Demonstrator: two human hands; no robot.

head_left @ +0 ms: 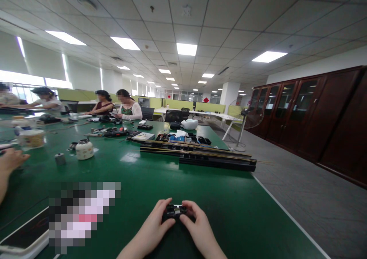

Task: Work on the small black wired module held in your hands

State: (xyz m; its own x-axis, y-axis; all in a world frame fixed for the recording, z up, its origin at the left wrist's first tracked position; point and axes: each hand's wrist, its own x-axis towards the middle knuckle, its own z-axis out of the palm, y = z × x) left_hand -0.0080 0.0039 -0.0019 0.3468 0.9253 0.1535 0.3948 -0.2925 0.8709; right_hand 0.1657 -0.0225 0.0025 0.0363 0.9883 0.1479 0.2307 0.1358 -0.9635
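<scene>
left hand: half curled, pinching the black part at 9 o'clock
right hand: half curled, pinching it at 3 o'clock
part's place: between the hands, over green tabletop
table edge: 3 o'clock, well apart from right hand
black rails: 1 o'clock, well apart

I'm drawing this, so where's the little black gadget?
In the head view, the black gadget is near the bottom middle, held between the left hand and the right hand, at the green table's near side.
</scene>
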